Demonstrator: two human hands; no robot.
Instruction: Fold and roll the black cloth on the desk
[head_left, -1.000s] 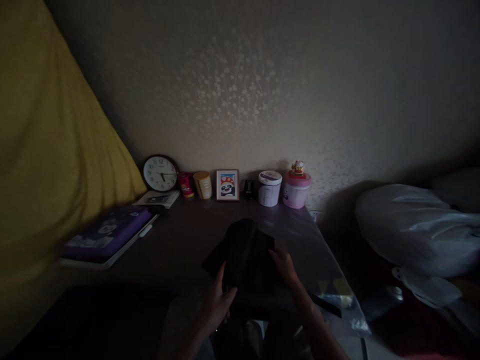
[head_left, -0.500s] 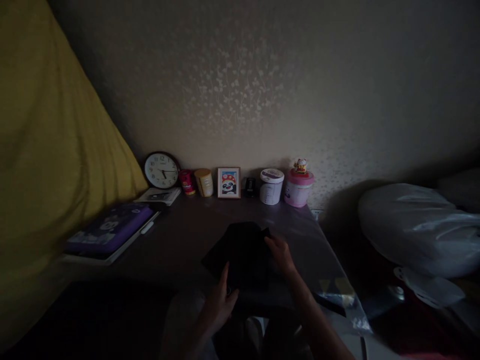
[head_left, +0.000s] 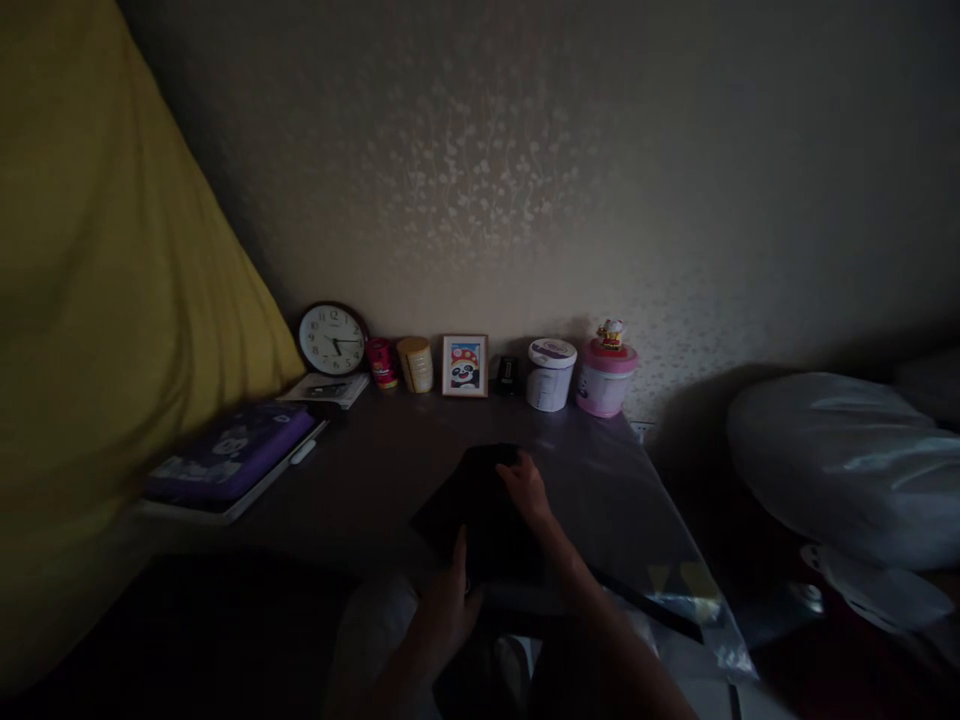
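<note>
A black, soft-looking item [head_left: 480,505], perhaps a bag or folded cloth, lies at the near part of the table; the dark hides its details. Pinched fingers of my right hand [head_left: 527,488] hold its far right edge. At its near left side is my left hand [head_left: 448,592], with one digit stretched along the top and the others mostly hidden in shadow; it seems to grip the near edge. A long black strap [head_left: 652,605] runs out to the right under my right forearm, and I cannot tell whether it joins the item.
Along the wall stand a clock [head_left: 332,338], a red can [head_left: 382,364], a yellow container [head_left: 416,365], a panda picture frame [head_left: 465,366], a white tub [head_left: 550,375] and a pink tub [head_left: 604,380] with a figurine. A purple case [head_left: 232,455] lies left. Large plastic bags [head_left: 847,465] bulge beyond the right edge.
My right hand has moved left along the far edge of the black item, where a small raised flap was in its fingers. More of the strap shows. The left hand has barely shifted.
</note>
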